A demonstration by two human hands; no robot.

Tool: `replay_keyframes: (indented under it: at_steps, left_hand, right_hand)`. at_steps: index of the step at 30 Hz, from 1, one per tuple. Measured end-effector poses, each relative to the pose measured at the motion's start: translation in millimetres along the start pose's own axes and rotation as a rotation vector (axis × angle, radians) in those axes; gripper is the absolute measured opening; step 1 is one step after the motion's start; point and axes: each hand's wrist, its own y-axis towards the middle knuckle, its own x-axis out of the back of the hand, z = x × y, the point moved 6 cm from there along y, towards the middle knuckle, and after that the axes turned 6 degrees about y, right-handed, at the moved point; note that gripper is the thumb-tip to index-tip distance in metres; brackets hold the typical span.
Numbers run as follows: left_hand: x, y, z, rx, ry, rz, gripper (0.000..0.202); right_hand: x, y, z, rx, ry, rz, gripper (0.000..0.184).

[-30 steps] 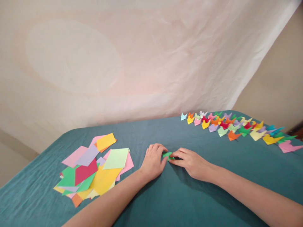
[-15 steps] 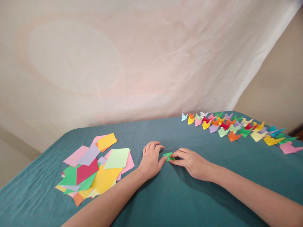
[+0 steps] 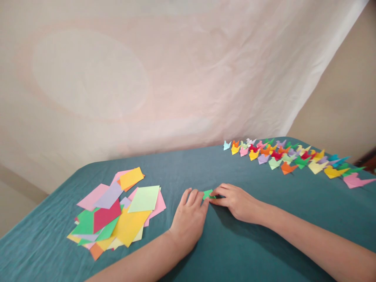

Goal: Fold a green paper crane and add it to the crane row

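A small folded piece of green paper (image 3: 207, 193) lies on the cloth between my two hands. Thumb and fingers of my right hand (image 3: 235, 199) pinch its right end. My left hand (image 3: 190, 217) rests at the paper's left edge with the fingers stretched forward over the cloth. Its thumb tip touches the near side of the paper, and the fingertips partly cover the left end. How the paper is folded is too small to tell.
Left of my hands lies a loose pile of coloured paper sheets (image 3: 133, 225). Rows of small folded paper birds (image 3: 274, 163) stand at the right back of the table. A dark green cloth (image 3: 182, 168) covers the table, and a pale hanging sheet (image 3: 182, 78) rises behind it.
My left hand has turned and drawn slightly nearer, its fingers now pointing more forward beside the green paper. My right hand keeps its pinch. The whole view has shifted slightly.
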Motion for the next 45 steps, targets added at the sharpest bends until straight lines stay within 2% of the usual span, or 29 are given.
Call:
replay_keyframes:
  at_steps: [9,20,26,29,37,45]
  left_hand:
    - [1.8,6,5,-0.005,0.056,0.053,0.031]
    - [3.5,11,8,-0.039,0.044,0.052,0.024]
    - [-4.1,9,-3,-0.210,0.099,0.012,0.027]
    - [-5.6,8,-3,-0.242,0.094,0.016,0.030]
    - [-1.8,10,-4,-0.219,-0.048,0.016,0.030]
    - [1.2,11,3,-0.101,-0.015,0.027,0.027]
  right_hand:
    - [-5,-3,-4,-0.016,-0.020,0.033,0.034]
    - [-1,-4,-6,-0.002,0.026,0.012,0.027]
    - [0,-4,-6,-0.006,0.046,-0.005,0.026]
    - [1,-3,-5,-0.013,0.039,-0.001,0.026]
    - [0,-3,-6,-0.002,0.043,-0.016,0.025]
    - [-1,-5,-7,-0.011,0.030,0.003,0.026]
